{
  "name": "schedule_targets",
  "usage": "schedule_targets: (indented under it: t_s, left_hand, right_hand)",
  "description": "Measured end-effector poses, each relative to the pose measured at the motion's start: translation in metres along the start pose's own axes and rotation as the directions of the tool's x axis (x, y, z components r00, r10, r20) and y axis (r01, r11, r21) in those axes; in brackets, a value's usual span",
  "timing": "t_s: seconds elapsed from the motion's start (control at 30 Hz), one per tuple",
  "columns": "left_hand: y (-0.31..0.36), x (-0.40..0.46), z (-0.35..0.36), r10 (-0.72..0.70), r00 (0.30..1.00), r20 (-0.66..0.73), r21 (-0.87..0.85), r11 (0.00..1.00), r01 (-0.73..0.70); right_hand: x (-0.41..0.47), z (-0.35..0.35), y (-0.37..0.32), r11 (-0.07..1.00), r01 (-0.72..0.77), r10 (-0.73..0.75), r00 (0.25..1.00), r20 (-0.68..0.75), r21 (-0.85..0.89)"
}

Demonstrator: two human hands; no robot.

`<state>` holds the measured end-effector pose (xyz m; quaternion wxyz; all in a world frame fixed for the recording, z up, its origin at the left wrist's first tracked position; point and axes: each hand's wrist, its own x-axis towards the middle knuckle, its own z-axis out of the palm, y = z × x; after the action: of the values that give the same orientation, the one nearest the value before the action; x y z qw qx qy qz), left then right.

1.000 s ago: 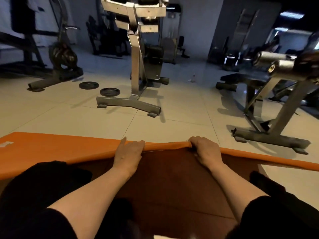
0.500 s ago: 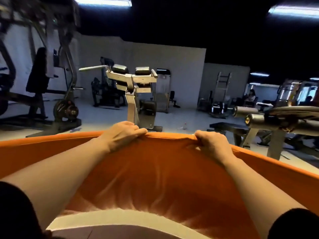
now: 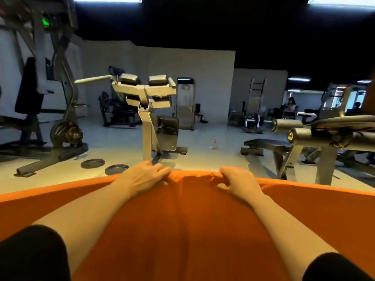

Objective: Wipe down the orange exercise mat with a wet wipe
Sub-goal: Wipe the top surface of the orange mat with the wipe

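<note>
Head view: a gym's pale tiled floor (image 3: pixel 203 142); both hands, left hand (image 3: pixel 145 176) and right hand (image 3: pixel 238 182), grip the orange exercise mat (image 3: pixel 182 220) edge, now raised slightly lower than before.

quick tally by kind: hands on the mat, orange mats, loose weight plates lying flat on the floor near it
hands gripping the mat edge: 2, left hand and right hand
orange mat: 1
loose weight plates flat on the floor: 2, first plate and second plate
total: 5

Dim gym (image 3: pixel 154 110), pale tiled floor (image 3: pixel 203 138)
</note>
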<state>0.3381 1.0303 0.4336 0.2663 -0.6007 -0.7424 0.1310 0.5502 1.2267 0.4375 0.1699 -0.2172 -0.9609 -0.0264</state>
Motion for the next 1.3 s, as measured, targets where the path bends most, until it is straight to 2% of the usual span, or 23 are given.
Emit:
schedule_targets:
  t_s: [0.07,0.13,0.17,0.27,0.43,0.53,0.63,0.8,0.93,1.13,1.23,1.3]
  left_hand:
    - [-0.003,0.016,0.009,-0.029,0.998,-0.053,0.088,0.996,0.033]
    - [0.006,0.029,0.019,-0.146,0.987,-0.060,0.147,0.977,0.154]
    - [0.013,0.034,0.024,-0.206,0.977,-0.053,0.149,0.966,0.212]
    - [0.035,0.053,0.039,-0.272,0.960,-0.066,0.104,0.955,0.278]
    - [0.052,0.075,0.053,-0.400,0.915,-0.058,-0.048,0.916,0.397]
    - [0.061,0.071,0.063,-0.360,0.928,0.102,-0.033,0.931,0.364]
    - [0.072,0.070,0.070,-0.310,0.913,0.265,-0.155,0.921,0.358]
    - [0.123,0.063,0.065,-0.217,0.944,0.249,-0.357,0.885,0.298]
    - [0.164,0.045,0.065,-0.174,0.942,0.286,-0.425,0.859,0.287]
    - [0.214,0.022,0.091,-0.128,0.940,0.316,-0.508,0.814,0.281]
    - [0.254,0.020,0.126,-0.050,0.924,0.380,-0.525,0.810,0.260]
    - [0.283,0.022,0.155,0.006,0.900,0.436,-0.524,0.815,0.248]
  right_hand:
    - [0.018,0.007,0.002,0.999,-0.035,0.038,0.995,-0.089,0.039]
    - [0.034,0.025,0.000,0.993,-0.072,0.087,0.981,-0.175,0.091]
    - [0.039,0.036,-0.002,0.989,-0.076,0.104,0.969,-0.222,0.128]
    - [0.048,0.067,-0.017,0.966,-0.034,0.121,0.936,-0.332,0.256]
    - [0.041,0.113,-0.027,0.943,-0.061,0.140,0.965,-0.223,0.327]
    - [0.028,0.124,-0.027,0.919,-0.098,0.179,0.967,-0.181,0.382]
    - [0.021,0.121,-0.023,0.916,-0.119,0.189,0.971,-0.149,0.383]
    - [0.000,0.116,-0.013,0.923,-0.122,0.175,0.978,-0.115,0.366]
    - [-0.031,0.120,-0.014,0.899,-0.084,0.137,0.986,-0.093,0.430]
    - [-0.081,0.154,0.013,0.862,-0.213,0.199,0.977,0.079,0.459]
    - [-0.113,0.205,0.039,0.717,-0.382,0.315,0.924,0.218,0.584]
    - [-0.134,0.242,0.061,0.654,-0.500,0.410,0.865,0.289,0.568]
